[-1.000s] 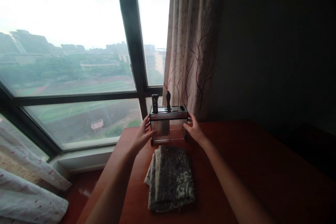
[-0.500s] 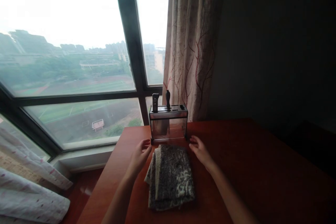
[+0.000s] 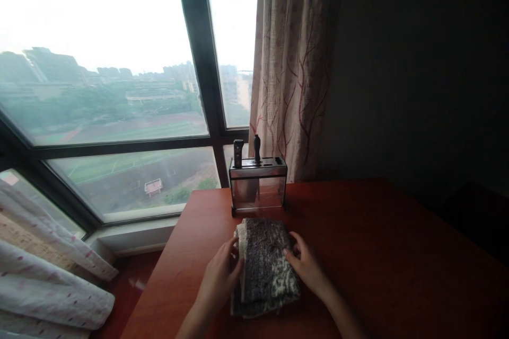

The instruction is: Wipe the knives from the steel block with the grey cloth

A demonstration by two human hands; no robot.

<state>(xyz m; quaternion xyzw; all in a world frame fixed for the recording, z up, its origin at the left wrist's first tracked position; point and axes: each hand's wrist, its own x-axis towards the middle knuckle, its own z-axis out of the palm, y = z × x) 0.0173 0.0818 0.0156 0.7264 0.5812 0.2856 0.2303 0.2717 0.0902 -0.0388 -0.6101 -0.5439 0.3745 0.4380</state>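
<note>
A folded grey-brown towel [image 3: 264,265] with a pale edge and a whitish pattern lies on the table before me. My left hand [image 3: 220,271] holds its left side, thumb on the pale edge and fingers curled at the border. Opposite, my right hand [image 3: 305,266] grips the right side, its thumb on top and the other fingers partly hidden beyond the edge. Just behind the towel stands a clear-sided knife block [image 3: 270,192] with a black top. Two black handles, one flat [image 3: 238,153] and one rounded [image 3: 256,149], stick up from its slots.
The reddish-brown wooden table [image 3: 358,238] reaches to the right into shadow. A dark-framed window [image 3: 119,149] is at the left and back, with a long curtain [image 3: 292,74] behind the knife block. A pale spotted curtain [image 3: 51,291] hangs low at the left.
Both hands have come back from beside the knife block and closed in on the towel's two sides. The view has shifted slightly; the knife block stands as before.
</note>
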